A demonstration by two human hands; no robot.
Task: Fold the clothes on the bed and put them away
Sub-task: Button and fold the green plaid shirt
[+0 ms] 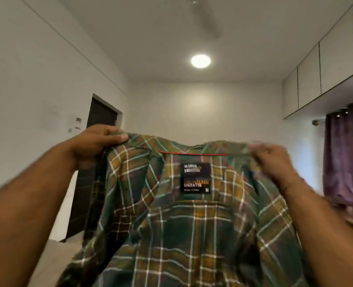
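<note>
Plaid shirt (192, 224) hangs open, label side facing — left hand (97, 143) and right hand (273, 160) each gripping a shoulder.

Shirt (184, 214) hangs between both hands; door (97, 129) behind left, curtain (341, 154) seemingly right.

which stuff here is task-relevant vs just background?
Job: plaid shirt, held up by the left hand and right hand at its shoulders.
Background: dark door, purple curtain, ceiling light, overhead cabinets.
</note>
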